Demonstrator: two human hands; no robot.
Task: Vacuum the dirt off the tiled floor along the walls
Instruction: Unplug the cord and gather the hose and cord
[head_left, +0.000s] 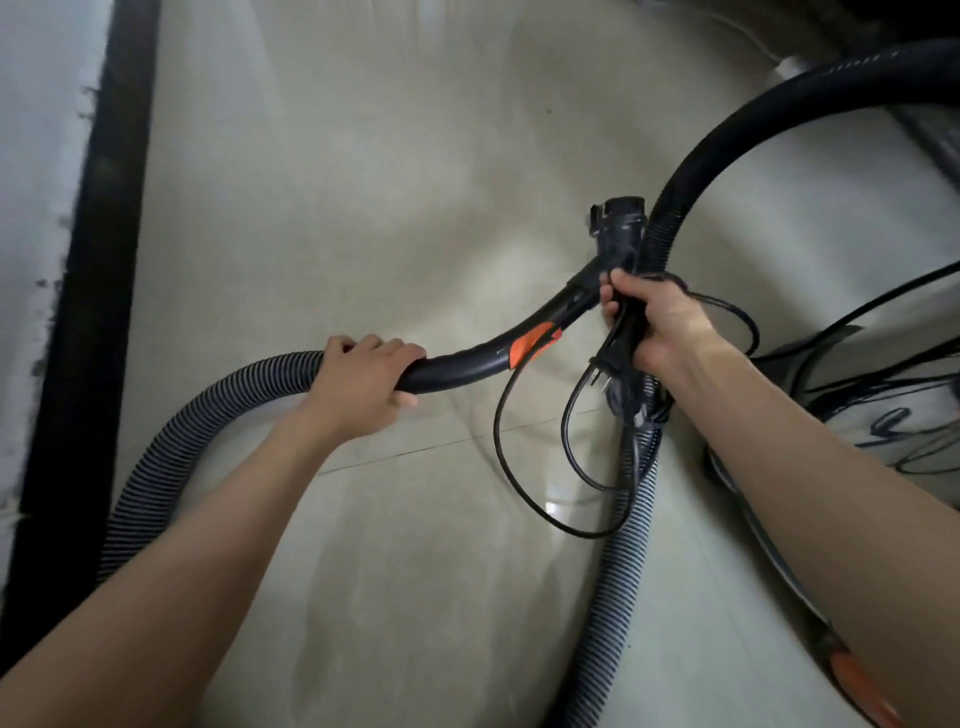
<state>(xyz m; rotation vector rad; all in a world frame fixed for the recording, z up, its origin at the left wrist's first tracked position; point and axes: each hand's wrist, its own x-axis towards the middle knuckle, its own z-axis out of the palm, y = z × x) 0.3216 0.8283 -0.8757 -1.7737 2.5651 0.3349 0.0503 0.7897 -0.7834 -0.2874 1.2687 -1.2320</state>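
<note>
My left hand (363, 382) grips the curved black handle tube (467, 361) of the vacuum hose, where the ribbed grey hose (171, 457) joins it. An orange patch (532, 340) marks the tube. My right hand (657, 325) holds the tube's far end together with a bundle of black power cord (540, 483) and a second stretch of ribbed hose (631, 525). The tube's open black nozzle end (621, 221) points away from me, above the cream tiled floor (389, 182). The cord's plug (610, 389) hangs below my right hand.
A black skirting strip (93, 291) and a pale wall (36, 156) run along the left. The hose loops up to the upper right (727, 140). More loose cord (883, 395) and the vacuum's body with orange trim (852, 680) lie at the right.
</note>
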